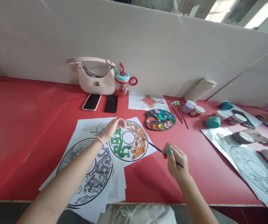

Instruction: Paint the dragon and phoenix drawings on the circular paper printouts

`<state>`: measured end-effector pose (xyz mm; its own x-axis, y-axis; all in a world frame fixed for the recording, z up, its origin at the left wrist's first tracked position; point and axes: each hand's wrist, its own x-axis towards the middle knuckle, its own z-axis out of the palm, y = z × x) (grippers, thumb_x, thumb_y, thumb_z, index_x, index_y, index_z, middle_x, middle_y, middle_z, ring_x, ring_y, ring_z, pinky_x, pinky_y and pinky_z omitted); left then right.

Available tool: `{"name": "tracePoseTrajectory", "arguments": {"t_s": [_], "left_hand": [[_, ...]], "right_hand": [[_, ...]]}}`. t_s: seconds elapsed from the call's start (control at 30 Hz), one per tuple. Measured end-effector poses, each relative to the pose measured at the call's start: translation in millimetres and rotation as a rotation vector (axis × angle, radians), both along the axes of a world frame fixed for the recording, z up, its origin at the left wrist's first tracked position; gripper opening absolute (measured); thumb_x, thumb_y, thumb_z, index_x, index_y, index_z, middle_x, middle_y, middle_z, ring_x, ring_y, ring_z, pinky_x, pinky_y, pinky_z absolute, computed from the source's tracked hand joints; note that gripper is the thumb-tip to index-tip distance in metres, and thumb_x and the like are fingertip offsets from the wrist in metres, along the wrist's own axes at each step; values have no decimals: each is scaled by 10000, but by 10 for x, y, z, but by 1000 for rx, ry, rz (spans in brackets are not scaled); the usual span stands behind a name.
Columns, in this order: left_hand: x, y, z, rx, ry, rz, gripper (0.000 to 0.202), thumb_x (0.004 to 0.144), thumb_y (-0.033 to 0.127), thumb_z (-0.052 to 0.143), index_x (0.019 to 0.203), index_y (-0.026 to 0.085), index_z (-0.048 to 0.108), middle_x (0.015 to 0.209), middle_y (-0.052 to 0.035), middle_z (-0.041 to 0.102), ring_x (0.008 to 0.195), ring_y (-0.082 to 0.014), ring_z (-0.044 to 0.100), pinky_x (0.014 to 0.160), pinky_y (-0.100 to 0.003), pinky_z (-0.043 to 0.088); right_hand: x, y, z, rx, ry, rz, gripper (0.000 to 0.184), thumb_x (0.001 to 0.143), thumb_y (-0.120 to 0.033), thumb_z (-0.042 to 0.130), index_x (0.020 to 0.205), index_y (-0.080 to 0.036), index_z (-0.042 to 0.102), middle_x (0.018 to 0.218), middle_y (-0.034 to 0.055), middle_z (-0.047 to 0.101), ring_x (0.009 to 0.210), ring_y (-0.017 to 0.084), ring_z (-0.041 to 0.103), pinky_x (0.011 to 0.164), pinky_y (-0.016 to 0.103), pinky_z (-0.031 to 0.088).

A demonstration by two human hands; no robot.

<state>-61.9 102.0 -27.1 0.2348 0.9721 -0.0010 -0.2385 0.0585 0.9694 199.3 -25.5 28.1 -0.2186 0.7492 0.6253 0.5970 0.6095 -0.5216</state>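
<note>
A thin blue paintbrush (156, 147) is gripped in my right hand (176, 159), its tip at the orange phoenix on the round drawing (137, 156). A green dragon is painted on the drawing's left side, and the circle in its middle is white. My left hand (113, 127) is at the drawing's upper left edge, fingers stretched out and holding nothing. Under my left forearm is a larger unpainted dragon drawing (98, 174) on a pile of sheets. The paint palette (149, 118), its wells filled with several colours, lies beyond the painted sheet to the right.
A pink handbag (96, 82), a cup with a red straw (122, 84) and two phones (92, 102) stand or lie near the wall. Several paint jars (212, 122), brushes (180, 113) and another round drawing (255, 168) are on the right of the red table (26, 137).
</note>
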Motion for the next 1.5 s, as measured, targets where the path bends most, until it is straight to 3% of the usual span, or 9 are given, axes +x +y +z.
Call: {"name": "tracePoseTrajectory", "arguments": {"t_s": [0.4, 0.77, 1.1, 1.3, 1.5], "left_hand": [[7, -3, -9, 12, -1, 5, 361, 875, 481, 513, 822, 146, 636, 825, -74, 682, 808, -195, 637, 832, -353, 470], [12, 6, -9, 15, 8, 5, 352, 880, 468, 506, 823, 143, 627, 822, -76, 676, 806, -192, 637, 824, -352, 475], [9, -7, 5, 23, 30, 0, 377, 865, 503, 513, 833, 145, 625, 828, -73, 679, 791, -189, 634, 824, -346, 467], [7, 0, -11, 24, 29, -1, 380, 875, 502, 498, 845, 144, 621, 826, -63, 669, 795, -182, 621, 821, -343, 467], [7, -5, -21, 30, 10, -9, 384, 859, 517, 518, 845, 148, 623, 831, -59, 659, 805, -181, 609, 826, -338, 462]], "right_hand": [[23, -34, 6, -37, 51, -27, 370, 979, -230, 303, 632, -198, 428, 541, -11, 387, 492, 116, 386, 483, 267, 299], [-9, -313, -2, -53, 158, 69, 345, 960, -172, 289, 637, -195, 409, 551, -7, 362, 507, 116, 356, 490, 268, 277], [26, -117, 16, -27, 50, -21, 337, 966, -186, 313, 652, -191, 436, 550, -11, 386, 498, 113, 382, 489, 263, 292], [27, -295, -64, -71, 91, 12, 363, 965, -154, 275, 626, -193, 401, 545, -9, 371, 502, 111, 363, 488, 266, 273], [-159, -480, -41, -96, 162, 127, 365, 984, -205, 247, 657, -197, 409, 555, -4, 371, 516, 121, 372, 485, 265, 288]]}}
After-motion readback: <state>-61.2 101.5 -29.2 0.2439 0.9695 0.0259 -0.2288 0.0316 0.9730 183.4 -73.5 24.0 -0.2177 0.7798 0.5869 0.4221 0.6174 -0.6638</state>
